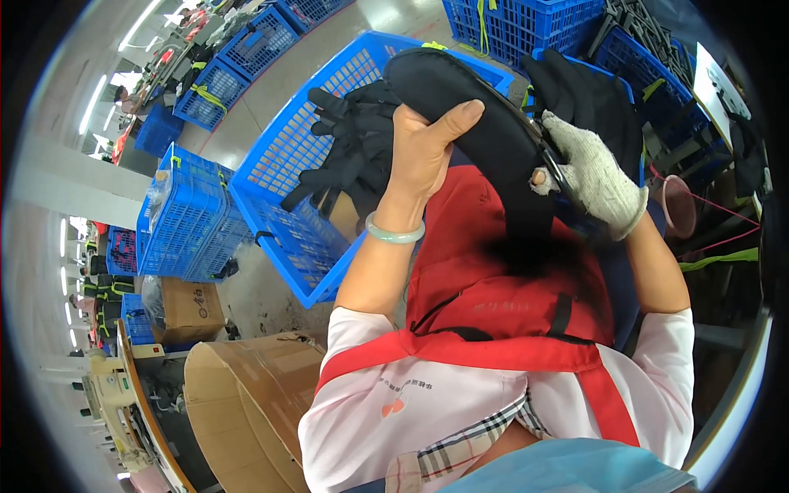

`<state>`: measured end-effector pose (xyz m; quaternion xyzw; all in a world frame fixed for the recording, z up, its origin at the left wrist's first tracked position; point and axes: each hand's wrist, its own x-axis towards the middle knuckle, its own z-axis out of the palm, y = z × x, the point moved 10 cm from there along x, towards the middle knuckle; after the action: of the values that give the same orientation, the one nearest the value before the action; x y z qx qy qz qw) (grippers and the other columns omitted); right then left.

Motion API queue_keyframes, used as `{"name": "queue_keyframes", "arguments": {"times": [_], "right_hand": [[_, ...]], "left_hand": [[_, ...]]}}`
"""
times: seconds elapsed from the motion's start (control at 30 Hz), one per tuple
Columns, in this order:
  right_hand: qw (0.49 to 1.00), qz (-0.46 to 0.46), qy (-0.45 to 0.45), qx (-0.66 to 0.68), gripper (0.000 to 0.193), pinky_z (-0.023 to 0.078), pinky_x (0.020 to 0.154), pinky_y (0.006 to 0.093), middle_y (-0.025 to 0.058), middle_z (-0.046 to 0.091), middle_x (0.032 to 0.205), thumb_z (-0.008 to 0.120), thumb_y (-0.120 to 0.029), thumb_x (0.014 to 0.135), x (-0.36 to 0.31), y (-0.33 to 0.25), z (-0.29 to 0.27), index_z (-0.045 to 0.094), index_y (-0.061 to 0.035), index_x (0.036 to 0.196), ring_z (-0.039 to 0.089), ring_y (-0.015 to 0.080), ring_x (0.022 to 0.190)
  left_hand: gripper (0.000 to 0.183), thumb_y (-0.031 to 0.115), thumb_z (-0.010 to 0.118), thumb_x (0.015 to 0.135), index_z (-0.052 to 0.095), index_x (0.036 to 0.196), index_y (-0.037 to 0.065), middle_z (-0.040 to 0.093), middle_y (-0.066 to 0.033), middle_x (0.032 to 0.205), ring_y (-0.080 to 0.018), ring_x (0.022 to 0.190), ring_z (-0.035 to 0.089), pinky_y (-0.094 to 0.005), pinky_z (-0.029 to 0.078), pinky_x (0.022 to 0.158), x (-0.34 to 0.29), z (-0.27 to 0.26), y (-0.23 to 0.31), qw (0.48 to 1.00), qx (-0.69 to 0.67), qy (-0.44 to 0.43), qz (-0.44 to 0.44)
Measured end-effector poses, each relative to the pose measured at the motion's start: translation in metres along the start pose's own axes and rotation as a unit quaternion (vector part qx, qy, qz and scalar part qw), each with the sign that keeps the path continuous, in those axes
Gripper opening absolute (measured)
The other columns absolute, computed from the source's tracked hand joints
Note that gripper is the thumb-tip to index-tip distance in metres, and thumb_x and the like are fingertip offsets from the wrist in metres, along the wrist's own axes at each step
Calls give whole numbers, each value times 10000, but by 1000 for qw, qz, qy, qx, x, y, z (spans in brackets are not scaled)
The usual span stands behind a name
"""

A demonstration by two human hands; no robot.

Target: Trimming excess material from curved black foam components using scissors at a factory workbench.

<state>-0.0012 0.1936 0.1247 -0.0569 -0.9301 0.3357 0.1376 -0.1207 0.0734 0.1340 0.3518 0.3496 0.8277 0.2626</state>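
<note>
My bare left hand [417, 156], with a pale green bangle on the wrist, is closed around a long, curved black padded piece [468, 103]. Its thumb lies across the top of the padding. The piece hangs down over my red apron [481, 255], where a dark blur hides its lower end. On my right hand [598, 174] is a whitish knit glove with a bare thumb tip showing. Those fingers are closed on dark-handled scissors [562, 174] at the piece's right edge; the blades are mostly hidden.
A blue basket [275, 156] in front of me holds several black padded pieces [357, 135]. More black pieces [588, 99] fill a crate at right. Stacked blue crates [189, 218] stand left, near an open cardboard box [246, 394] and a sewing machine [111, 407]. A pink bin [678, 205] is at right.
</note>
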Motion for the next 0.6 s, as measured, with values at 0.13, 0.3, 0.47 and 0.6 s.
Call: {"name": "queue_keyframes", "arguments": {"times": [0.13,0.3,0.47,0.6], "right_hand": [[999,-27,6,-35,824,462,818,317,163,615,923,764,-511,736,-2,-1,-5,500,97,1224,551,149,870],[996,58,-57,-27,810,459,721,304,140,584,821,766,-520,728,0,7,-3,512,71,1220,491,137,750],[997,-66,40,-5,732,424,578,272,49,538,682,767,-507,735,1,-14,-18,541,44,1159,461,90,623],[998,24,-7,51,700,393,490,256,3,507,599,775,-504,731,4,-13,-17,554,31,1126,473,69,537]], "left_hand": [[196,-27,684,828,648,1020,-8,683,-78,969,-158,866,660,-298,541,807,2,4,-1,1000,-7,-1,3],[219,-27,693,819,644,1031,-10,683,-79,981,-153,874,658,-294,539,810,3,9,-5,1000,-8,-18,-15],[227,-14,699,820,642,1040,-10,683,-71,982,-150,873,655,-289,534,811,2,20,-4,999,14,-41,-14],[217,16,683,847,638,1057,-13,679,-72,997,-148,880,649,-278,528,801,7,22,-1,998,30,-53,2]]}}
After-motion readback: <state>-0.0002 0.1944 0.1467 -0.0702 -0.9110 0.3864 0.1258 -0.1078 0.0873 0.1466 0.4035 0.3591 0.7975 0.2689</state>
